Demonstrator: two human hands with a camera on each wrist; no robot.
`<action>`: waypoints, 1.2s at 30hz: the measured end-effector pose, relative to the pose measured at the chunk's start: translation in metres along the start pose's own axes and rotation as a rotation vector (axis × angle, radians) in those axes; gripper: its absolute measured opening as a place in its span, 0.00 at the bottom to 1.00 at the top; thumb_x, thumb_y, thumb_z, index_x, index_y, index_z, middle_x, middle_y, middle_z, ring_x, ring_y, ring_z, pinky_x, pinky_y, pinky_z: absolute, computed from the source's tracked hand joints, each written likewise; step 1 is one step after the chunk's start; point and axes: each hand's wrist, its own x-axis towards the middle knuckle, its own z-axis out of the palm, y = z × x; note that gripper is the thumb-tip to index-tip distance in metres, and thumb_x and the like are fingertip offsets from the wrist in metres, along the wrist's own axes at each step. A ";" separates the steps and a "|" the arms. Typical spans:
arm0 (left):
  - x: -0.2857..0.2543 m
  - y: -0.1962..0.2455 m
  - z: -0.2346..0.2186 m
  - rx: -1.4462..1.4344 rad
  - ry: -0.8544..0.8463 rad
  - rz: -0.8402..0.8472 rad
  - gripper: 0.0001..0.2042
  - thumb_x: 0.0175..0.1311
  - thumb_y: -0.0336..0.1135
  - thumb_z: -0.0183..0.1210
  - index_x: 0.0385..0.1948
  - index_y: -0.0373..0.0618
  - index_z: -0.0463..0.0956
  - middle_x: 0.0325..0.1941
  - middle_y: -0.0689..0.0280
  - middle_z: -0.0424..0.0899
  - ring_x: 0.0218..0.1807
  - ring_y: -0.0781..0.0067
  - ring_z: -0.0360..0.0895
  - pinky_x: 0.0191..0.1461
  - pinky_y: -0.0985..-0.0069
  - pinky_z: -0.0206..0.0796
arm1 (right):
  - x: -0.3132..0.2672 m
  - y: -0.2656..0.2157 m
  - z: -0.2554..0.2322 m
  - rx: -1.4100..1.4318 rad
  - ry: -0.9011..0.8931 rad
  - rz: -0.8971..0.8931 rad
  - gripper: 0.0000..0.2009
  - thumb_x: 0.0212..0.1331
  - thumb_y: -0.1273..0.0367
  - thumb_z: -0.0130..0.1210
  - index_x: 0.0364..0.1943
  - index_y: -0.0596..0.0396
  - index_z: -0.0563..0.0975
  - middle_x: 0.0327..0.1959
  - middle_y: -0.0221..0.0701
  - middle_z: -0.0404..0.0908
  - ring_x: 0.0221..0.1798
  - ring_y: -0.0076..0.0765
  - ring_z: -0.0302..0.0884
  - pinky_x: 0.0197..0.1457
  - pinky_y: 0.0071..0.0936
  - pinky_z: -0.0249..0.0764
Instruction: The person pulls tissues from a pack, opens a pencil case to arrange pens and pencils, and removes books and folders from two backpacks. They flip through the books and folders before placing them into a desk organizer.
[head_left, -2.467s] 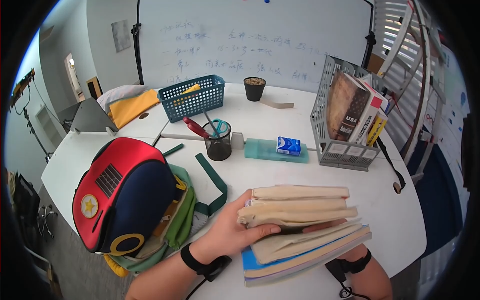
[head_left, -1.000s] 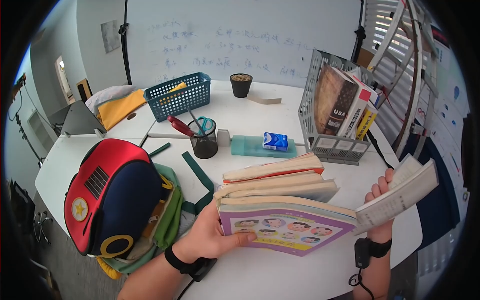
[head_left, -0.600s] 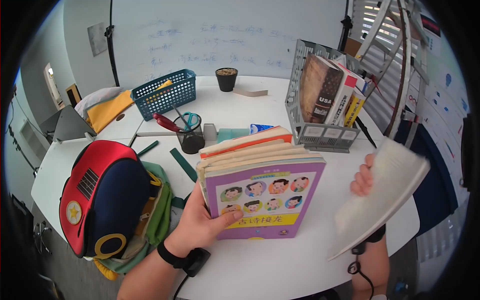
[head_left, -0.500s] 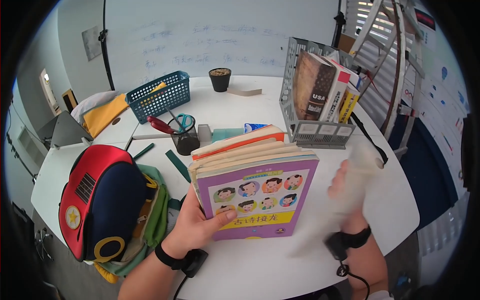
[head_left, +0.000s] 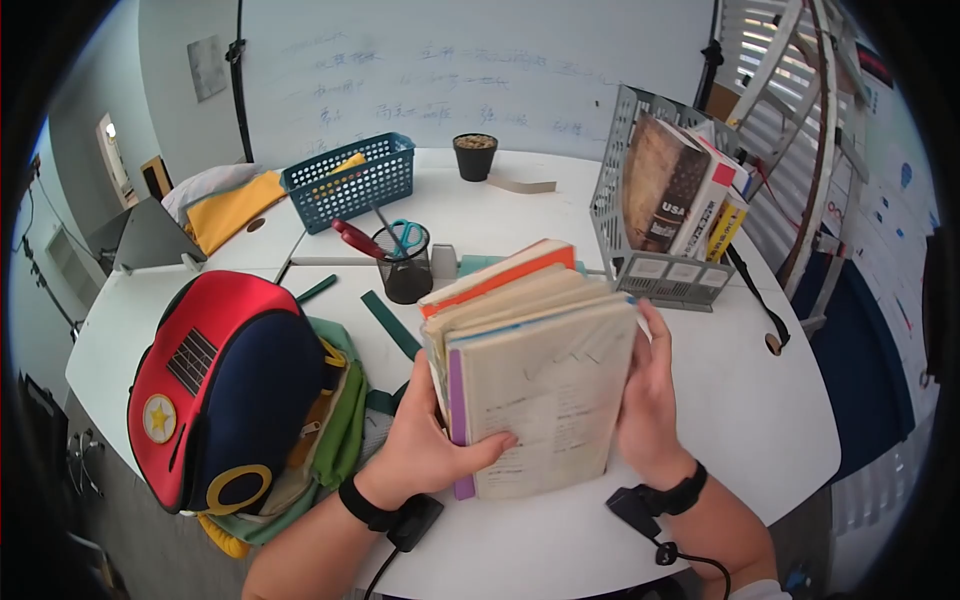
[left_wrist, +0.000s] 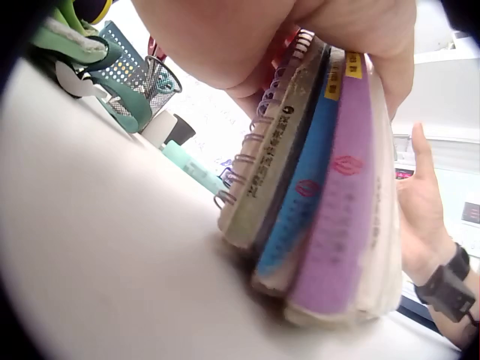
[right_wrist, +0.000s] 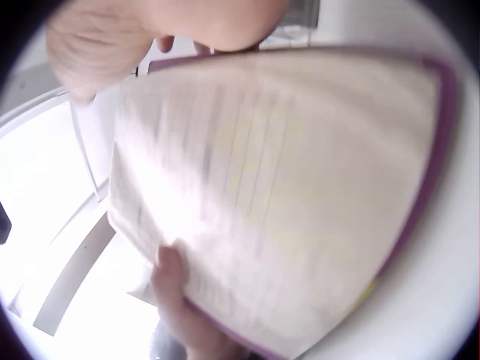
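Observation:
My left hand (head_left: 425,455) grips a stack of books from its left side, thumb pressed across the front. Foremost stands a worn, pale book (head_left: 550,390) with faint print. A purple book (left_wrist: 341,187) lies right behind it, its edge showing at the left. Farther back in the left wrist view come a blue book (left_wrist: 300,180) and a spiral-bound book (left_wrist: 266,150). An orange-edged book (head_left: 505,285) leans at the rear. The stack stands upright close over the white table. My right hand (head_left: 650,400) rests along the stack's right edge, fingers extended.
A red and navy backpack (head_left: 250,400) sits on the left with green straps. Behind the stack are a mesh pen cup (head_left: 405,275), a teal basket (head_left: 350,185) and a small pot (head_left: 475,160). A grey file rack (head_left: 670,275) holds books at the right.
My right hand has brought the pale book in from the right onto the stack's front, over the purple cover. Its fingers have loosened and now lie along the right edge.

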 end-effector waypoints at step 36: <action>-0.004 0.012 0.006 0.390 0.009 0.203 0.38 0.49 0.37 0.87 0.61 0.39 0.75 0.62 0.56 0.81 0.62 0.63 0.81 0.67 0.69 0.74 | -0.029 -0.003 -0.059 -0.510 -0.500 0.185 0.25 0.57 0.66 0.81 0.59 0.53 0.85 0.58 0.32 0.89 0.55 0.33 0.85 0.61 0.31 0.82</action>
